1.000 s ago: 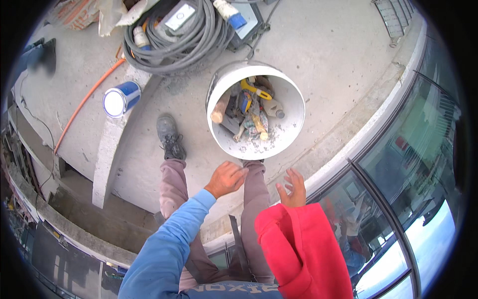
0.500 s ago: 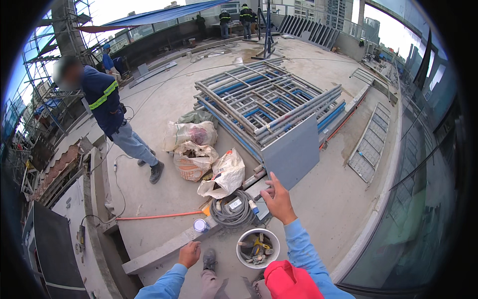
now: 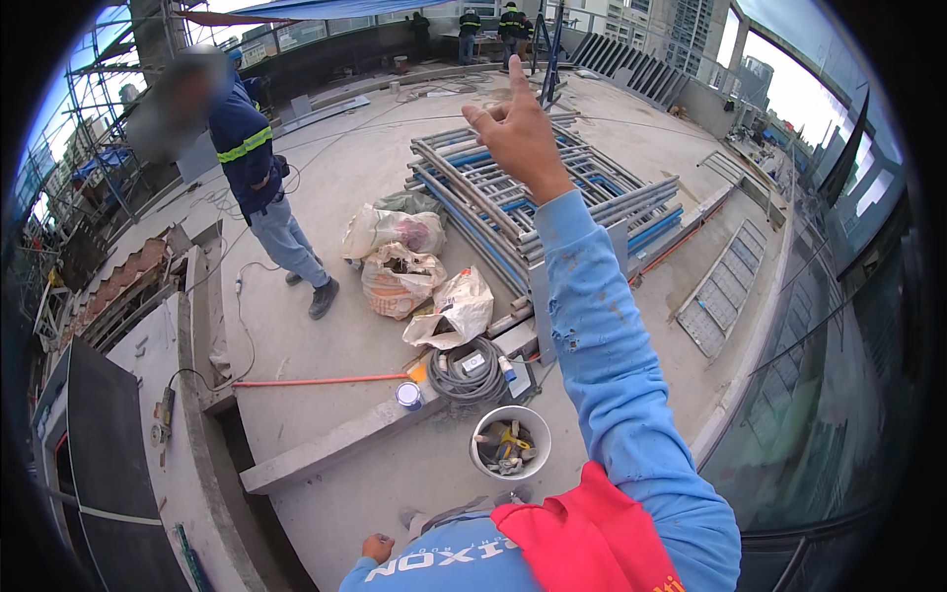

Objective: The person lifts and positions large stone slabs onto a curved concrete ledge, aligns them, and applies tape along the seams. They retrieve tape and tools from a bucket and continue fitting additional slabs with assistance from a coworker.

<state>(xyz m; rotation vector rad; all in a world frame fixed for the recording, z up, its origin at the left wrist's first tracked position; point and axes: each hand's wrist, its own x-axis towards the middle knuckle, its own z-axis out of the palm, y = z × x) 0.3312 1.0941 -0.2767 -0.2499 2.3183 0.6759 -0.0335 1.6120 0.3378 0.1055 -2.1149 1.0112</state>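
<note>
My right hand (image 3: 518, 128) is raised high at arm's length, index finger stretched up and the other fingers loosely curled, holding nothing. It is lifted in front of a stack of grey and blue metal frames (image 3: 552, 192) lying on the concrete slab. My left hand (image 3: 377, 547) hangs low by my hip, fingers closed, with nothing seen in it. Below, near my feet, stands a white bucket (image 3: 483, 426) with tools in it. A red cloth (image 3: 582, 538) hangs at my right side.
A person (image 3: 258, 173) in a dark blue shirt with a yellow stripe stands at the left. Filled sacks (image 3: 409, 271), a coil of grey cable (image 3: 473, 370), a small tin (image 3: 408, 395) and an orange rod (image 3: 316, 381) lie mid-slab. Glass railing (image 3: 819, 395) runs along the right edge.
My right arm has risen further and reached forward, the index finger now up. My left hand dropped lower to my side. The view tilted up from the bucket earlier.
</note>
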